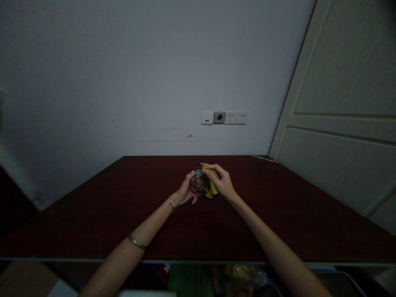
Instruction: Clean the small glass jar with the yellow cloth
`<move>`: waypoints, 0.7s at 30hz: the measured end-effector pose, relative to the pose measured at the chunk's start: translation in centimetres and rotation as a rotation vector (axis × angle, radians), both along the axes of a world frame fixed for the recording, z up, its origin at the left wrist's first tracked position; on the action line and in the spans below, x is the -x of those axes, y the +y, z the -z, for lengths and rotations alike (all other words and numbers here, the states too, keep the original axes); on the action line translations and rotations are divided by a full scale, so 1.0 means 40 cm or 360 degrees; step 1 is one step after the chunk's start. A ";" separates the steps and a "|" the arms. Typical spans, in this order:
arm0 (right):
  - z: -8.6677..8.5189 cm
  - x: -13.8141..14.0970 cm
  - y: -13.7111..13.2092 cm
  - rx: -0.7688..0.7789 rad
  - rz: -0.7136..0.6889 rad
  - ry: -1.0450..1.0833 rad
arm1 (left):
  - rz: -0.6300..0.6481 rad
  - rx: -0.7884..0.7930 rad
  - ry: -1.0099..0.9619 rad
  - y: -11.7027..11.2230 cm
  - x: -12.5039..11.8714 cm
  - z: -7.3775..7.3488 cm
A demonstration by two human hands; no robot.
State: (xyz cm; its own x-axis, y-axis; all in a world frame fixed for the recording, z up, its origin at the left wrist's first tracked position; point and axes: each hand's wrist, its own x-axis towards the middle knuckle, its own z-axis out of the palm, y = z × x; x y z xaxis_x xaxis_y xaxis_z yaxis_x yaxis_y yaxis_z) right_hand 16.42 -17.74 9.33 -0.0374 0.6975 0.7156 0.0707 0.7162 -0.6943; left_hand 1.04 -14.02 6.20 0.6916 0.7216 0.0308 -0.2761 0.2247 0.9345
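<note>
Yellow cloth (214, 189), bunched in the right hand (225, 184), meets a clear rounded vessel (201, 182) — glass, by its shine — over a dark red-brown table (198, 231). We judge the step in hand to be wiping, with the cloth at the vessel's upper right edge. The next move, as we read it, calls for a steady hold on the left and a small turn of the vessel, so that another stretch of its surface comes under the cloth. We see the left hand (185, 189) grasping the vessel from its left side, thumb near the top, other fingers reaching around below. The right thumb and fingers pinch the cloth, whose loose folds hang just beside the vessel's right flank. The vessel sits between the two hands, against the left fingers and close to the right fingertips. Whether its base touches the tabletop we cannot tell in this dim light.
</note>
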 end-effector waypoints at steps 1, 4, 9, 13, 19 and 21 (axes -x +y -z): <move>-0.001 -0.002 0.002 -0.0011 0.0005 -0.0014 | -0.0007 0.0004 -0.0005 -0.001 0.000 0.000; -0.005 -0.010 0.008 -0.0103 0.0076 -0.0086 | -0.0015 0.0028 -0.0021 -0.007 -0.002 -0.004; -0.006 -0.018 0.013 -0.0193 0.0199 -0.0125 | 0.0021 0.0120 -0.0023 -0.016 -0.003 -0.012; -0.006 -0.013 0.011 -0.0180 0.0192 -0.0054 | 0.0042 0.0158 -0.0060 -0.017 -0.004 -0.013; -0.017 -0.004 0.000 -0.0205 0.0171 0.0013 | 0.0143 0.0228 -0.0099 -0.025 -0.003 -0.027; -0.019 -0.003 -0.004 -0.0222 0.0181 0.0020 | 0.0163 0.0239 -0.0115 -0.027 -0.004 -0.032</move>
